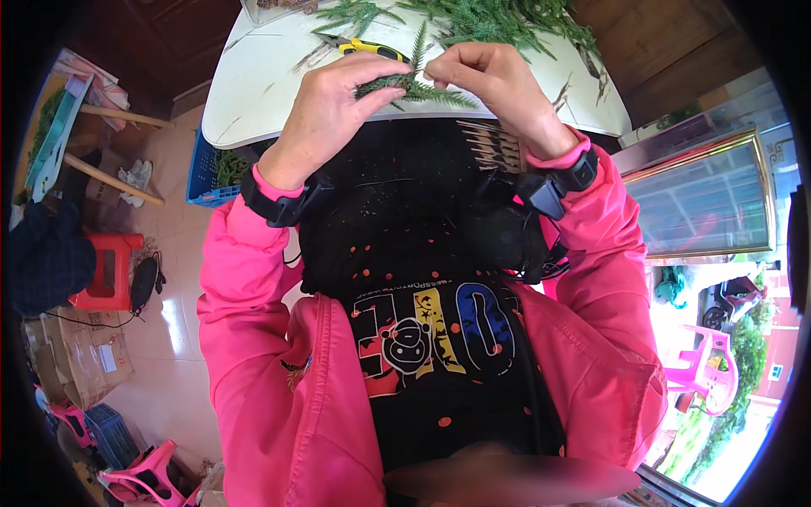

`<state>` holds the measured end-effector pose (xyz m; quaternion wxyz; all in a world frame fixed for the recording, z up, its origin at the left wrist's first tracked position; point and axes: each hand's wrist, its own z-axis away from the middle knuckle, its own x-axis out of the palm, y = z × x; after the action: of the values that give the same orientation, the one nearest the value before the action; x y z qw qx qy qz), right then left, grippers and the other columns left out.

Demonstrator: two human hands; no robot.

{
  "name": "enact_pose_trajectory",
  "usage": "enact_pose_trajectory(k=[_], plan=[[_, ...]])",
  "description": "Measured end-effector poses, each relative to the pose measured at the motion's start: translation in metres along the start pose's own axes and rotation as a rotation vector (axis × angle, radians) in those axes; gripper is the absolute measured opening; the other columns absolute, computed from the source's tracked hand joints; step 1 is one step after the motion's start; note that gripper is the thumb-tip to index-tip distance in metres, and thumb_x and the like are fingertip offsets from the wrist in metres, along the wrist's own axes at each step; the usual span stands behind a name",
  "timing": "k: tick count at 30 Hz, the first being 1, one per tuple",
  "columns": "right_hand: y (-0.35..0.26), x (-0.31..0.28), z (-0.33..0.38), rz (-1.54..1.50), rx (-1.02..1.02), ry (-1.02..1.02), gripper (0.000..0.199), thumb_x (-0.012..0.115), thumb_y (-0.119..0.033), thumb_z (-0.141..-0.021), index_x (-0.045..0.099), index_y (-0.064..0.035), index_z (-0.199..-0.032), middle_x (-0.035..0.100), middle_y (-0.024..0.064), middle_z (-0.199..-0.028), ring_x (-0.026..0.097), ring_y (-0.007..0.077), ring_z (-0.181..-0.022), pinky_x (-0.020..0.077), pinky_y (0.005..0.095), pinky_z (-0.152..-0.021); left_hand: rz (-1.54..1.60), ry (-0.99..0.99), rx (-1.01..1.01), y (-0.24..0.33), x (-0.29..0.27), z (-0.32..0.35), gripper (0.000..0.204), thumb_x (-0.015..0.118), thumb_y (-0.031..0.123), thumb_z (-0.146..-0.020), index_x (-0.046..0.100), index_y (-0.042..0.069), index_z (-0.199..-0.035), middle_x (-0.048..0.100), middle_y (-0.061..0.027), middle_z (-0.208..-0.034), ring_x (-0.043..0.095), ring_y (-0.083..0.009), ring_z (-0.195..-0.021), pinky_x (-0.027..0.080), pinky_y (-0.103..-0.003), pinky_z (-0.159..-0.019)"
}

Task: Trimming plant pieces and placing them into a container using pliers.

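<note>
Over the near edge of a white table (253, 97), the left hand (325, 101) has its thumb and fingers clamped on a green needle-leaved sprig (425, 91). The sprig lies between both hands, one tip pointing up and away, another reaching rightward below the fingertips of the right hand (494, 80). Those fingertips are close beside it; whether they are pressed on anything, one cannot tell. Just beyond the left hand lie yellow-and-black pliers (372, 49); farther off, a pile of greenery (498, 24).
</note>
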<state>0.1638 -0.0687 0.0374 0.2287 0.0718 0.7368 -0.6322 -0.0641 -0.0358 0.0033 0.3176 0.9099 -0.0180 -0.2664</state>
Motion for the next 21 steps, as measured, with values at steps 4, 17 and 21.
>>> enact_pose_trajectory(k=[4,17,21], plan=[[-0.011,0.001,0.011,0.426,-0.551,0.312,0.028,0.077,-0.014,-0.077,0.069,-0.007,-0.103,0.065,0.0034,-0.091,0.059,0.0143,-0.08,0.042,0.0274,-0.078,0.23,-0.082,-0.259,0.002,-0.005,-0.001,0.025,0.069,0.005,-0.085,0.068,0.002,-0.11,0.068,-0.0034,-0.094,0.06,-0.008,-0.08,0.048,-0.021,-0.07],[-0.013,-0.016,0.004,1.092,-1.175,0.315,0.041,0.079,-0.018,-0.071,0.068,-0.0154,-0.11,0.065,-0.0015,-0.103,0.059,0.0159,-0.088,0.0378,0.0346,-0.083,0.347,-0.136,-0.36,0.006,-0.01,-0.003,0.025,0.069,0.006,-0.086,0.068,0.001,-0.11,0.068,-0.003,-0.089,0.058,-0.0054,-0.077,0.047,-0.019,-0.068],[-0.01,-0.012,0.002,1.066,-1.163,0.332,0.032,0.079,-0.018,-0.072,0.07,-0.0132,-0.103,0.066,-0.0011,-0.098,0.06,0.0152,-0.085,0.0383,0.0339,-0.083,0.328,-0.151,-0.358,0.006,-0.008,-0.002,0.025,0.069,0.006,-0.085,0.068,0.001,-0.11,0.068,-0.004,-0.093,0.059,-0.0072,-0.08,0.047,-0.02,-0.07]])
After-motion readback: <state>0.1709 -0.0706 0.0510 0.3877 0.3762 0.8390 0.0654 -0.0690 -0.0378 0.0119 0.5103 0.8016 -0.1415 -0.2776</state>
